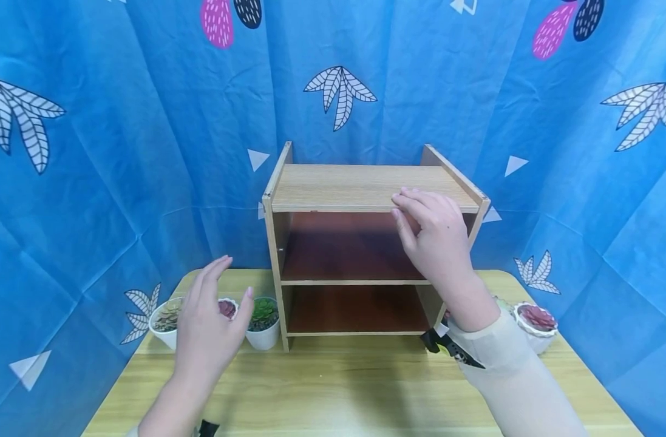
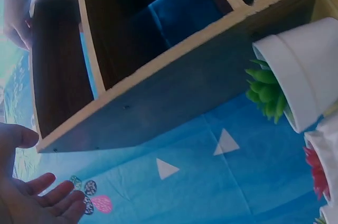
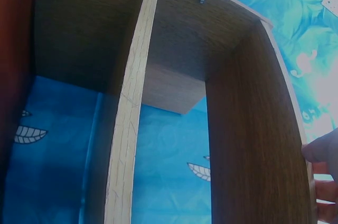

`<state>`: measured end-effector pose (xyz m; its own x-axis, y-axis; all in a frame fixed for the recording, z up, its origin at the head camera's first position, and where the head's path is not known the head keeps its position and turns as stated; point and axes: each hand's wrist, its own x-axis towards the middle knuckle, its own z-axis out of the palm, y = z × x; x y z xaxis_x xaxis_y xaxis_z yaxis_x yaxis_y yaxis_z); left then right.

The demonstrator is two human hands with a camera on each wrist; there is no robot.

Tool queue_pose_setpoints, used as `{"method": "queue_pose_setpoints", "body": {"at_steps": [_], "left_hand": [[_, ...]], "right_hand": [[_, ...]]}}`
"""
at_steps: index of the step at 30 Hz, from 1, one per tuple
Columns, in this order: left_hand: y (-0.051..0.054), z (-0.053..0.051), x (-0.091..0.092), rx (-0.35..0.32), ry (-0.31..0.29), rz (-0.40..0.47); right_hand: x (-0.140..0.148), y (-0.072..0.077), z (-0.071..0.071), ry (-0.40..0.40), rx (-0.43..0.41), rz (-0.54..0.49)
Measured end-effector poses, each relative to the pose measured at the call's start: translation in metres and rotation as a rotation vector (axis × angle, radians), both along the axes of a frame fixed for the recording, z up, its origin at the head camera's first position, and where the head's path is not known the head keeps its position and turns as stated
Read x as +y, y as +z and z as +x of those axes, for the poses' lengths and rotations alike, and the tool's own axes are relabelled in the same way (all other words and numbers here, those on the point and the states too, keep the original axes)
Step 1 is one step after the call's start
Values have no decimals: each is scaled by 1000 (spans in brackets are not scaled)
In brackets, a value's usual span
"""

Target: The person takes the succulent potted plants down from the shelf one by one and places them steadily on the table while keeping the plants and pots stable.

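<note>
A small wooden shelf unit (image 1: 360, 182) stands upright on the table, with its open front facing me. My right hand (image 1: 439, 237) is at the front edge of its top board, fingers softly bent and thumb lower. In the right wrist view, the thumb (image 3: 322, 150) overlaps that edge; whether it presses there I cannot tell. Left of the unit, my left hand (image 1: 207, 315) is raised with fingers spread and thumb apart, holding nothing. The left wrist view has the left hand (image 2: 34, 195) just off the unit's side panel (image 2: 158, 92).
Potted succulents flank the unit: a green one (image 1: 263, 321) beside its left panel, a pale one (image 1: 166, 318) farther left, and a dark red one (image 1: 536, 325) at right. A black strap (image 1: 453, 349) hangs at the right cuff. Blue patterned cloth (image 1: 212, 121) surrounds the table (image 1: 322, 388).
</note>
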<state>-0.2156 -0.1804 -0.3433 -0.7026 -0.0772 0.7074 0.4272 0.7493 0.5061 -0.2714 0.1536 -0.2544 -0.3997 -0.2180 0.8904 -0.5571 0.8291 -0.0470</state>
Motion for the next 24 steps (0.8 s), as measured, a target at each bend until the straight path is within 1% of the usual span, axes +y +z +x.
{"method": "queue_pose_setpoints", "body": {"at_steps": [6,10,17,24], "left_hand": [[3,-1,14,82,-79,-46],[2,-2,22,116,-108,-68],[3,-2,32,91,-144,-85],[4,-1,40,110,-183,-107]], "right_hand": [[0,1,1,-3,6,-7],[0,1,2,2,9,-7],[-1,0,2,4,12,-7],[-2,0,2,3,14,-15]]}}
